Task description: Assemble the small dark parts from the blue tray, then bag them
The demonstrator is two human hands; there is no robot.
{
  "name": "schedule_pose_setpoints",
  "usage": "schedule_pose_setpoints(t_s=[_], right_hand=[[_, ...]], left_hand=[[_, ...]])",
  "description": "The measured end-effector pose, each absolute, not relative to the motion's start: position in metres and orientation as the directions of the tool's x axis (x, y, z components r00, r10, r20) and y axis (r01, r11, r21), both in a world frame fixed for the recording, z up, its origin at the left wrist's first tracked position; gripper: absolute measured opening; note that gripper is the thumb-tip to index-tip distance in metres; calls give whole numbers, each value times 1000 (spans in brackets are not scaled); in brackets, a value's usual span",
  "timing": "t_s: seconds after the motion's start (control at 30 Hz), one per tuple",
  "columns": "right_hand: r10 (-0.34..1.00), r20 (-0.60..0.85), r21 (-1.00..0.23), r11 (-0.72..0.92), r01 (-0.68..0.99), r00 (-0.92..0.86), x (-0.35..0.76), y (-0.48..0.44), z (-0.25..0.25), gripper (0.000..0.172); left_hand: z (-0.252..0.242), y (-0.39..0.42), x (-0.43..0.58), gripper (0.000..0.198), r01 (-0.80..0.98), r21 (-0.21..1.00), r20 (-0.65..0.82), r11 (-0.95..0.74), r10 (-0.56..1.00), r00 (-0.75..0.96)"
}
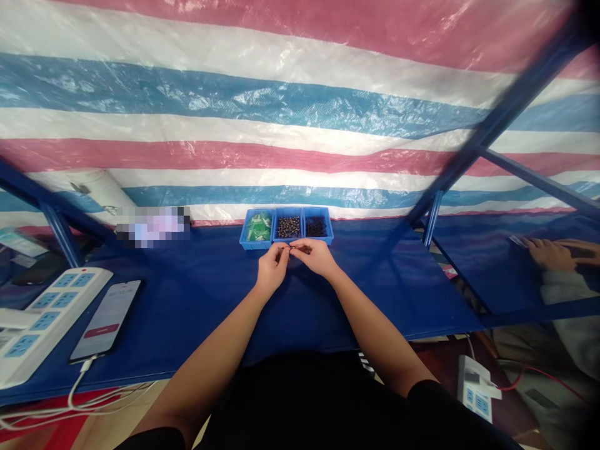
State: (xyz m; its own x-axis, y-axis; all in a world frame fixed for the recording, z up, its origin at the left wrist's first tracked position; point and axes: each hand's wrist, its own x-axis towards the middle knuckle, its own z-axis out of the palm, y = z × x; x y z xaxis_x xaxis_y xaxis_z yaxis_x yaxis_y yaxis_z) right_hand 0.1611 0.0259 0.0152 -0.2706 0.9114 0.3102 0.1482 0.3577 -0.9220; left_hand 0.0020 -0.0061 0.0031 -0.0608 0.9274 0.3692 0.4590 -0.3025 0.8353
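My left hand [274, 267] and my right hand [314, 255] meet fingertip to fingertip just in front of three blue bins. Both are closed in a pinch around something tiny, too small to make out. Green pieces, some in clear plastic, fill the left bin [244, 240]. The middle bin [287, 240] holds many small brass-and-dark metal parts [289, 227]. In the right bin [330, 235] lie small black pieces [315, 226] that look like screws. The bins stand side by side, touching, near the back of the blue table [187, 300].
To the left lie a phone [107, 322] with a charging cable and a white power strip [56, 312]. Blue metal frame bars [450, 169] slant at both sides. A striped plastic sheet [281, 150] hangs behind. Another person's hands [553, 253] are at the far right.
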Motion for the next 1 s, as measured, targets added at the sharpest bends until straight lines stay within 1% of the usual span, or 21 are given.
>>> schedule_pose_setpoints(t_s=[0.33, 0.47, 0.67, 0.87, 1.0], right_hand=[[905, 322, -909, 378, 177, -278, 161, 25, 17, 26], [907, 317, -908, 374, 187, -278, 160, 25, 16, 23], [906, 328, -912, 377, 160, -266, 160, 26, 14, 23], [904, 319, -903, 382, 199, -285, 158, 25, 13, 26], [902, 318, -903, 382, 196, -293, 158, 24, 15, 25]], left_hand=[[8, -7, 2, 24, 501, 815, 365, -290, 929, -55], [10, -9, 2, 25, 477, 827, 348, -298, 937, -18], [7, -8, 3, 22, 443, 852, 328, -279, 944, -36], [7, -7, 1, 26, 501, 820, 342, -276, 939, -43], [9, -8, 0, 30, 523, 807, 350, -273, 935, -52]])
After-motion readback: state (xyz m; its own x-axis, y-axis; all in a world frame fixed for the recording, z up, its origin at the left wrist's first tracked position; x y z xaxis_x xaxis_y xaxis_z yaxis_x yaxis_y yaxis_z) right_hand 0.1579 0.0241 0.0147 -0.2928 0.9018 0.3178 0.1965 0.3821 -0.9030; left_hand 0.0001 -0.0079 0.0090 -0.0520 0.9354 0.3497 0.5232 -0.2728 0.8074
